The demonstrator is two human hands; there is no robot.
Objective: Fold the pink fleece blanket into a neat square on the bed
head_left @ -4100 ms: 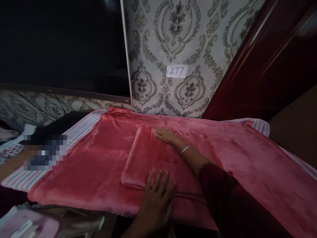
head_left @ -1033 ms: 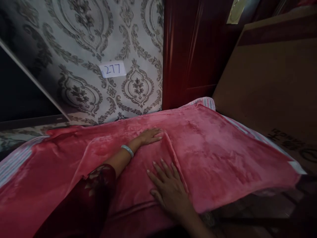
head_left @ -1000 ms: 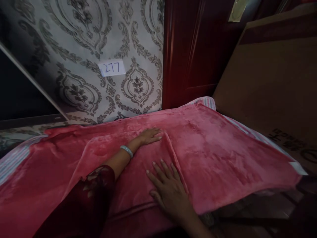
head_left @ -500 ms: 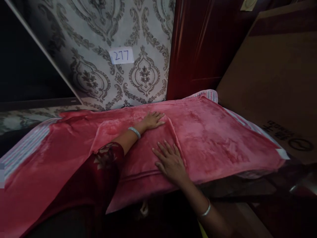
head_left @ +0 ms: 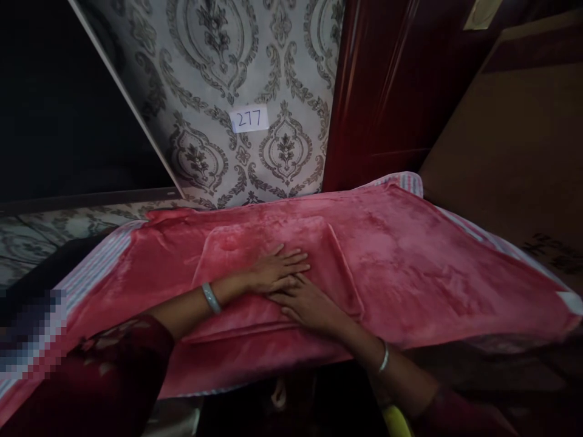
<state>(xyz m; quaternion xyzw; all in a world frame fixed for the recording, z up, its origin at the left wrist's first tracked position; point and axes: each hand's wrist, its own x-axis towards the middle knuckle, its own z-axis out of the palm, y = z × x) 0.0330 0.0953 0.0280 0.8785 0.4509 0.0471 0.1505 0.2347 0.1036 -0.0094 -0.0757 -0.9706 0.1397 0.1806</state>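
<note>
Left hand [head_left: 276, 272], right hand [head_left: 312, 305]: drawn together since earlier; lying flat, grasping nothing.
Folded pink cloth [head_left: 321, 255]: likely best smoothed outward, evenly.

Your left sleeve [head_left: 122, 358] is a deep wine red, printed with pale, leaf-like shapes too blurred to make out fully, and it ends well short of your bare left hand [head_left: 273, 270]. Below it you wear a broad, pale grey-green bangle [head_left: 211, 298]. On your other arm, above your bare right hand [head_left: 314, 305], sits a slimmer, silvery bracelet [head_left: 385, 356]; your right sleeve [head_left: 464, 417] shows dark red in shadow.
</note>
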